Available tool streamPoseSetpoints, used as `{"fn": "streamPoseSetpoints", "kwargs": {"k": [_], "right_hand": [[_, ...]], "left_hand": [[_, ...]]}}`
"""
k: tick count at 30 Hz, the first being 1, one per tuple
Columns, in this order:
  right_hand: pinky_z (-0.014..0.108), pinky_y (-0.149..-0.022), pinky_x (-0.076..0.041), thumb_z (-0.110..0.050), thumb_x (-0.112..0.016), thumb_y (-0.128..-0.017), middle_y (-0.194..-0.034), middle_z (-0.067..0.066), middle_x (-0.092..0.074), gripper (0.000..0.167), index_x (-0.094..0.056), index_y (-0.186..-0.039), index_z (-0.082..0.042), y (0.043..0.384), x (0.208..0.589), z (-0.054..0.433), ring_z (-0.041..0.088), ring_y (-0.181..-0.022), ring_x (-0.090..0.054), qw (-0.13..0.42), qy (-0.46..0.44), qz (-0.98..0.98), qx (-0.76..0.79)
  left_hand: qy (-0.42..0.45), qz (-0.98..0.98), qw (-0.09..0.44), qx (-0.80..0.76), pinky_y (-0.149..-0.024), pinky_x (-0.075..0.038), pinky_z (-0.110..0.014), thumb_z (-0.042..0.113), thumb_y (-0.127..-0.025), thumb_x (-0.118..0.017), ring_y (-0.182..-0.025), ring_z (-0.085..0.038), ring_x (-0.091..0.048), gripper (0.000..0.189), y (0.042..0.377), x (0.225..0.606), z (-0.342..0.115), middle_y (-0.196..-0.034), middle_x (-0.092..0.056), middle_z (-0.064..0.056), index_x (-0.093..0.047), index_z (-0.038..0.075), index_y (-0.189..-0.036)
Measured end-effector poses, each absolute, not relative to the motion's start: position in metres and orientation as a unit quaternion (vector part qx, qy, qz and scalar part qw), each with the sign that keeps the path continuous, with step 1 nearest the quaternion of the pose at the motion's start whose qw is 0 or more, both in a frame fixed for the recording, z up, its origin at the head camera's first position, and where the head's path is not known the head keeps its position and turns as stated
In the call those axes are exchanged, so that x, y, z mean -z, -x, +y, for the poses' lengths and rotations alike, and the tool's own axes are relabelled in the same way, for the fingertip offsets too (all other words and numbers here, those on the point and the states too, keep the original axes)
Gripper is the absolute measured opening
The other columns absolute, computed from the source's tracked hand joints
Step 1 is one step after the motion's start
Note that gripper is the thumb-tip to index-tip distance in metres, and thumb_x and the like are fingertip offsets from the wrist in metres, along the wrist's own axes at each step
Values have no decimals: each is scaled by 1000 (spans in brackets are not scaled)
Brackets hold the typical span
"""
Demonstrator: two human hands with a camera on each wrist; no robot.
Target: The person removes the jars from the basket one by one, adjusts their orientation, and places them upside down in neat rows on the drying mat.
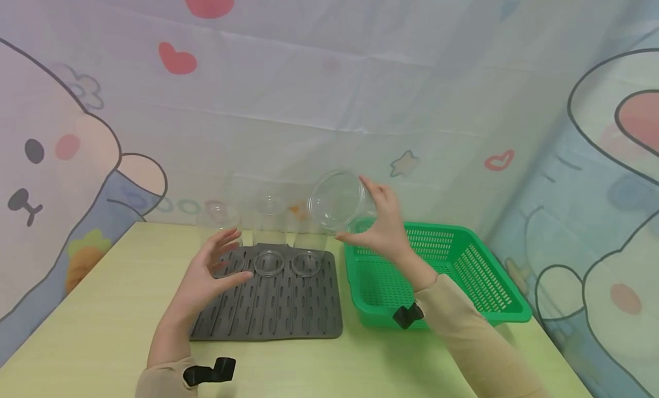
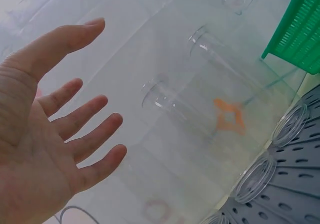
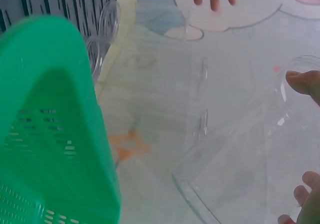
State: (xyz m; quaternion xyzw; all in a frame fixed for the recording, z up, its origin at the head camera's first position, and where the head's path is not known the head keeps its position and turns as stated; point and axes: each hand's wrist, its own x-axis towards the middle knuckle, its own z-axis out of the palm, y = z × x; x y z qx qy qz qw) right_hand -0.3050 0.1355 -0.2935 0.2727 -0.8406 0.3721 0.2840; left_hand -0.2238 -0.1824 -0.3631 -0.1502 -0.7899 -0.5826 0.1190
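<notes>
My right hand (image 1: pixel 381 221) grips a tall clear cup (image 1: pixel 337 201) from its right side, raised above the left part of the green basket. The cup is tilted, one round end facing left. In the right wrist view, the thumb and fingertips lie on opposite sides of the clear cup (image 3: pixel 245 144). Three more clear cups stand in a row on a dark grey ridged mat (image 1: pixel 268 318): a left cup, a middle cup (image 1: pixel 269 263) and a right cup (image 1: pixel 307 263). Beside the left cup, my left hand (image 1: pixel 198 281) holds nothing, its fingers spread and thumb apart.
The green slotted basket (image 1: pixel 437 317) stands right of the mat on a pale yellow table (image 1: pixel 92 329). Just behind the table hangs a cartoon-printed cloth (image 1: pixel 288 100), close to the row of cups. Black straps sit on both wrists.
</notes>
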Motion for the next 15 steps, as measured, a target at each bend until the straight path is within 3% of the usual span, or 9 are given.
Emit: {"fn": "streamPoseSetpoints", "kwargs": {"k": [15], "right_hand": [[55,-98,-43,-34,-95,-51,-130,16,-52,107,-47,-142,-7,279,317,96,34,-120,-49,377,-360,-825,-220]], "left_hand": [[167,-783,96,592,-113,-31,-62,12,-82,-79,-144,-39,-28,103,230,359,-151,-162,-17,-15,-9,18,-158]]}}
